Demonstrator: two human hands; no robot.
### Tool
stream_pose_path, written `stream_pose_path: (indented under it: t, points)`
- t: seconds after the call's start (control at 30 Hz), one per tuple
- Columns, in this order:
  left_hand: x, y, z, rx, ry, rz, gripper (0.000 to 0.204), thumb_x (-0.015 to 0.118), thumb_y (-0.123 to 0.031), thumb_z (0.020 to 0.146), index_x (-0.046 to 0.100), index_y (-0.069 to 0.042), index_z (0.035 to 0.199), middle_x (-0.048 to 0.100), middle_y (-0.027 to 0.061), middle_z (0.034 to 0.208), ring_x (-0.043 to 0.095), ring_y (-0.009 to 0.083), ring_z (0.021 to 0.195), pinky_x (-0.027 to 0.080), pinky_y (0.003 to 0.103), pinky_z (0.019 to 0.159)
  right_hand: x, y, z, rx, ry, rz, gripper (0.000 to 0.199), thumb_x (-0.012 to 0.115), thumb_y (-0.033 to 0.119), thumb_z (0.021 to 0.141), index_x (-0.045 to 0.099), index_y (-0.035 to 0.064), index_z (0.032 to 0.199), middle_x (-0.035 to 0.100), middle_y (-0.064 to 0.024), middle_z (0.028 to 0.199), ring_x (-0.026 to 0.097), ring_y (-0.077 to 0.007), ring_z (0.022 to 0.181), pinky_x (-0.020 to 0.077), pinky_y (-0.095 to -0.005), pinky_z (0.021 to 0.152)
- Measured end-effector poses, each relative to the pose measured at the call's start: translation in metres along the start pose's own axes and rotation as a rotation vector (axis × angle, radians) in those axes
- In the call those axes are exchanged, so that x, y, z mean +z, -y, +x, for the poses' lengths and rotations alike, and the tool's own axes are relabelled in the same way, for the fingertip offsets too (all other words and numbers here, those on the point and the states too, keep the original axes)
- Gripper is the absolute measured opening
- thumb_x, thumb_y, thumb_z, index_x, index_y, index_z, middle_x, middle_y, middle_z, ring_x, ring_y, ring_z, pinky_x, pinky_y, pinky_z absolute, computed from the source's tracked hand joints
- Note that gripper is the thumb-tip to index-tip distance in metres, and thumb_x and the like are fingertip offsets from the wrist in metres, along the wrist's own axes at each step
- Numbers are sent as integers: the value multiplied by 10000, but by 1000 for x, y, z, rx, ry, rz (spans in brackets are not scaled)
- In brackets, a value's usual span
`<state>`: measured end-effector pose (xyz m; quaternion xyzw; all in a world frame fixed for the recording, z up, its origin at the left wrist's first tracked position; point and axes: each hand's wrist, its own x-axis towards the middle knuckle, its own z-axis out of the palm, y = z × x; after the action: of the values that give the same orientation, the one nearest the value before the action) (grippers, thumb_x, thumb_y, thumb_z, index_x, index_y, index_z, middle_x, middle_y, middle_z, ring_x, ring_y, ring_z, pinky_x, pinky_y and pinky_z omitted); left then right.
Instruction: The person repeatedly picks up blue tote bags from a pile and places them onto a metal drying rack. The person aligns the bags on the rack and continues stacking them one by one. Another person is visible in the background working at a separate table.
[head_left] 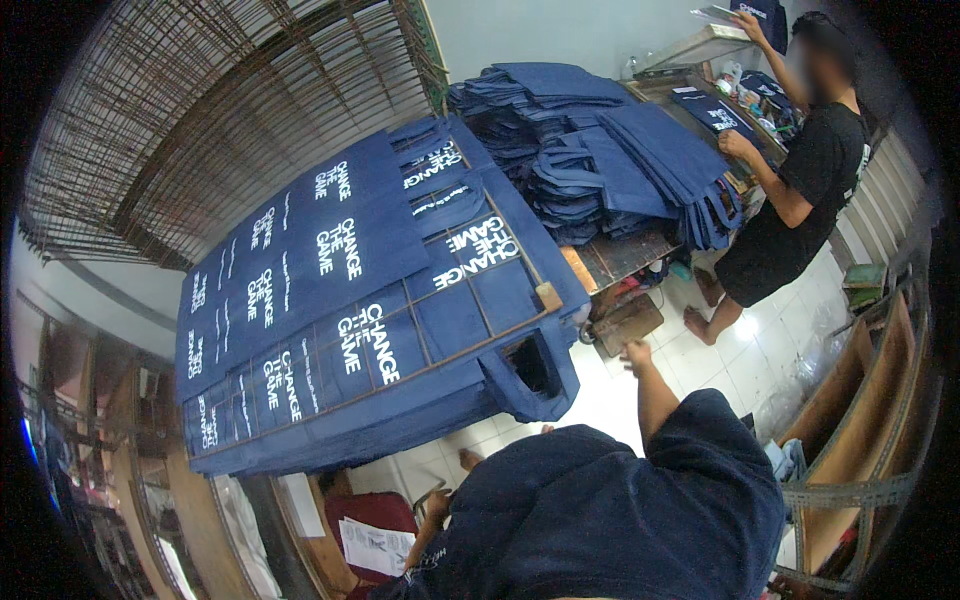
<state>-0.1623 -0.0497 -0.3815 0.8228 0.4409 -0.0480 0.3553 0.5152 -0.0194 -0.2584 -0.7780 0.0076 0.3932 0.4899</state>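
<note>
My right hand (635, 357) hangs in the air beyond the near corner of the rack, fingers loosely apart, with nothing visible in it. My left hand (437, 505) is low beside a red chair (385, 510) holding printed papers (375, 547); its fingers are too small and dark to read. In front of me, navy fabric bags with white lettering (300, 250) cover a wide metal drying rack in layers. One rusty wire tray (440, 290) lies over bags, with a small wooden block (549, 296) at its corner. A bag handle loop (530, 370) droops over the near edge.
Raised wire trays (240, 110) lean at upper left. Piles of navy bags (600, 150) fill a table behind. A co-worker (815, 180) stands at a bench on the right, over a navy bag (705, 108). Wooden shelving (870, 400) stands at right, on white floor tiles (690, 365).
</note>
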Motion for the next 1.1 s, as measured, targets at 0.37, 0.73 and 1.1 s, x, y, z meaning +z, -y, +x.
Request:
stream_pose_path:
  t: [0.37, 0.73, 1.1]
  points:
    - [-57, -44, -1, -449, 24, -35, 511, 546, -493, 814, 576, -143, 1185, 616, 144, 1103, 557, 327, 1064, 416, 404, 914, -64, 220, 19, -225, 96, 1164, 1001, 550, 725, 689, 263, 48, 1368, 403, -150, 1344, 453, -295, 1180, 375, -430, 945]
    - [-116, -127, -10, -557, -195, -282, 506, 611, -475, 770, 633, -80, 1085, 663, 168, 878, 634, 327, 856, 481, 411, 805, -21, 308, 138, -132, 3, 1282, 292, 593, 160, 827, 522, 53, 1090, 555, -113, 1079, 540, -307, 974, 510, -440, 806]
    - [-261, -331, -13, -156, -267, -729, 445, 604, -308, 854, 551, -15, 1184, 619, 141, 1098, 612, 221, 949, 469, 331, 827, 2, 497, -53, -839, 437, 927, 211, 628, 18, 767, 532, -28, 949, 462, -133, 1138, 487, -227, 994, 496, -408, 841]
